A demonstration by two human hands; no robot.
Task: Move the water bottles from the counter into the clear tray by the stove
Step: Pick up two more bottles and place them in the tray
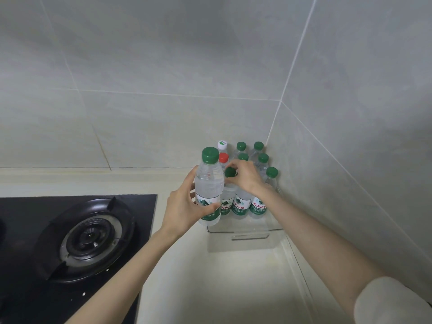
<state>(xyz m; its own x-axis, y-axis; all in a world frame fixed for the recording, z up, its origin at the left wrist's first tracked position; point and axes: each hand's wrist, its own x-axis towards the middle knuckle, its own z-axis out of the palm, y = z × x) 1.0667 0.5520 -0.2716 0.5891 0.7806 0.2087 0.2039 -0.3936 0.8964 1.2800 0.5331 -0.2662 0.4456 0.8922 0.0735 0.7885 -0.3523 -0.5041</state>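
Tiled kitchen corner, pale table (233, 277): left hand (184, 206) grips a full bottle (209, 183) mid-body over the clear tray (250, 235); right hand (245, 176) pinches a trayed bottle (230, 172) by its cap. Likely heavy, slick, thin-walled; a waist grip looks safest.

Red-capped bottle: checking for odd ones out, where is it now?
In the head view, right of centre, the red-capped bottle stands in the clear tray, in front of the white-capped bottle and behind the green-capped bottle the left hand holds.
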